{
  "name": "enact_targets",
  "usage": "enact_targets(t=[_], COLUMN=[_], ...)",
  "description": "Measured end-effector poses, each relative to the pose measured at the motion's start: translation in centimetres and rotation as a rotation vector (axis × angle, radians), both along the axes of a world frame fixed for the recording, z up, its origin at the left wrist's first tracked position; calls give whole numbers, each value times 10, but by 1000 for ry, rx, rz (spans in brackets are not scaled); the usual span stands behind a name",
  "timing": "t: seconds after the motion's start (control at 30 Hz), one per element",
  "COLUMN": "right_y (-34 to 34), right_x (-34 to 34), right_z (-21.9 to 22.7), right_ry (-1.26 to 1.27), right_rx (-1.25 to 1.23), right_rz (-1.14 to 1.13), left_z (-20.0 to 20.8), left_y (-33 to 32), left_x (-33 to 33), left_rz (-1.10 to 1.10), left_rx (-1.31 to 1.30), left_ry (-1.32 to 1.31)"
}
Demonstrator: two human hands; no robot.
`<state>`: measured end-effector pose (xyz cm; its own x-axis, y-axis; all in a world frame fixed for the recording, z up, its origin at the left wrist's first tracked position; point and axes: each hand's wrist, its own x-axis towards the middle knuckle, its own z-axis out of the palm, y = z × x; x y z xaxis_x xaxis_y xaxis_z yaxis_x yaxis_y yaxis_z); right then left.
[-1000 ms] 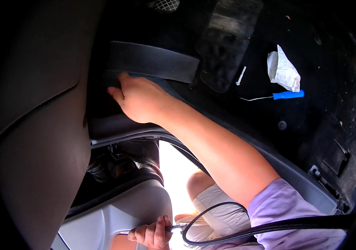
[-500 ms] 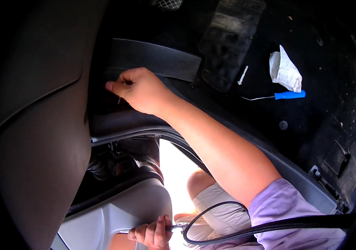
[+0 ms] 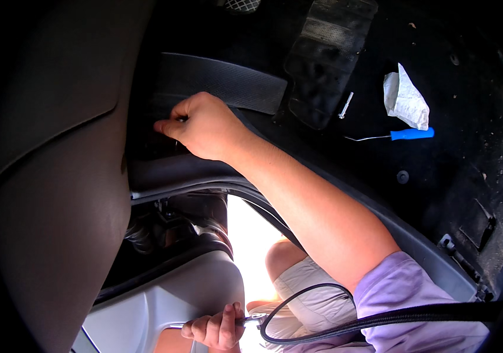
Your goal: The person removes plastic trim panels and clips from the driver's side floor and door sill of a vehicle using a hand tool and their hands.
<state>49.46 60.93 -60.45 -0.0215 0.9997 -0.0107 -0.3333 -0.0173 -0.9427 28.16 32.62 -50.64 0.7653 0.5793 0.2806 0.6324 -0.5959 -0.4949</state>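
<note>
gripping a silver wrench [image 3: 255, 319] in the left hand [image 3: 219, 327] at the bottom, with fingers wrapped tightly around the handle, near the pale door panel [image 3: 204, 276]. reaching with the right hand [image 3: 210, 126] toward the dark space just below a textured black strip [image 3: 228, 85], with thumb and fingers bent close together; cannot tell whether pinching anything, though showing a small glint under the fingers. beside the wrench, looping with a black cable [image 3: 407, 318] across the purple sleeve [image 3: 401, 282]. farther out, on the dark floor [image 3: 375, 182], near a thin metal bolt [image 3: 346, 106], crumpled white paper [image 3: 407, 97] and, at its lower edge, a blue-handled pick [image 3: 413, 134].
</note>
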Motion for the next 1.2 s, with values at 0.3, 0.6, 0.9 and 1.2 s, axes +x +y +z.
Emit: enact_targets(t=[0.3,0.6,0.9,1.2], right_y=[-1,-4,-4,-6], right_x=[-11,-7,-6,-4], right_z=[-1,-1,-6,-9], right_ry=[-10,-99,4,-58], right_rx=[-59,114,121,110], right_rz=[-191,-180,-77,-115], left_z=[1,5,2,3], left_y=[-2,-5,-2,-4], left_x=[-1,-2,-2,-2], left_rz=[31,64,49,61], left_rx=[17,-3,11,6], left_ry=[22,79,59,57])
